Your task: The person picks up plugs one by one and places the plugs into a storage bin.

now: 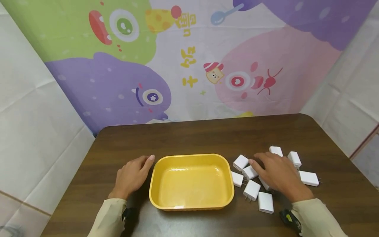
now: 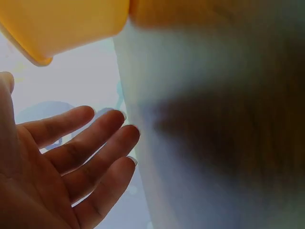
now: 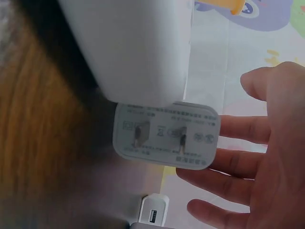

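Observation:
Beside the left wall of a yellow plastic tray [image 1: 192,187], my left hand [image 1: 130,176] hovers with relaxed fingers and holds nothing. The left wrist view shows its loosely spread fingers [image 2: 95,152] below the tray's side. My right hand [image 1: 278,172] is held over a loose group of white charger plugs [image 1: 252,190], partly covering some. In the right wrist view, a charger plug [image 3: 167,136] with its two prongs facing the camera overlaps the fingertips, and the fingers are gently bent without curling round it. Another white plug [image 3: 138,47] stands closer to the camera.
The dark wooden table [image 1: 177,138] carries everything. More plugs lie around the right hand, one with prongs [image 1: 309,178] toward the right edge and one [image 1: 265,202] nearer the front. A cartoon-printed cloth [image 1: 189,95] hangs behind the table.

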`<state>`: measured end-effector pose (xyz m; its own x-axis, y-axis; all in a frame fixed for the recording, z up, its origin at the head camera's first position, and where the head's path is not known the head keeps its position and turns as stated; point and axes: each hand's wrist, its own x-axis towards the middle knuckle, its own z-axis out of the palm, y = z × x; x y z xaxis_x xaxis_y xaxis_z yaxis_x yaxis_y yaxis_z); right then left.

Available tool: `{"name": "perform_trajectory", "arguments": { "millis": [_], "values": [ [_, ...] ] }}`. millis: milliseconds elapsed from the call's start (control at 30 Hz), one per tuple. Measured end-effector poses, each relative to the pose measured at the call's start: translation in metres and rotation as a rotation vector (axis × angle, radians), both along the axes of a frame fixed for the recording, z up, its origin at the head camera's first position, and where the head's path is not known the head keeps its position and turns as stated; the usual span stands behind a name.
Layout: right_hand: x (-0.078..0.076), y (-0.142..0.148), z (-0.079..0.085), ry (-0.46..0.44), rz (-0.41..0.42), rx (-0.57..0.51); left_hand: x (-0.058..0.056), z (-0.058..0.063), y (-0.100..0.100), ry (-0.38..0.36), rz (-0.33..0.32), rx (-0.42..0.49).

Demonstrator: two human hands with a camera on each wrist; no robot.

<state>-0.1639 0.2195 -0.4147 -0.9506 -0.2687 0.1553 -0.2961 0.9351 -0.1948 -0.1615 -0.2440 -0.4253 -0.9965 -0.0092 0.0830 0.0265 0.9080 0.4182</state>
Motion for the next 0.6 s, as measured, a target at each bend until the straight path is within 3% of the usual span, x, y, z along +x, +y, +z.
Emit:
{"name": "perform_trajectory", "arguments": {
  "millis": [600],
  "values": [
    [0.01,0.007,-0.004,0.061,-0.05,-0.033,0.008,-0.007,0.022,-0.068,0.015,0.168]
  ]
}}
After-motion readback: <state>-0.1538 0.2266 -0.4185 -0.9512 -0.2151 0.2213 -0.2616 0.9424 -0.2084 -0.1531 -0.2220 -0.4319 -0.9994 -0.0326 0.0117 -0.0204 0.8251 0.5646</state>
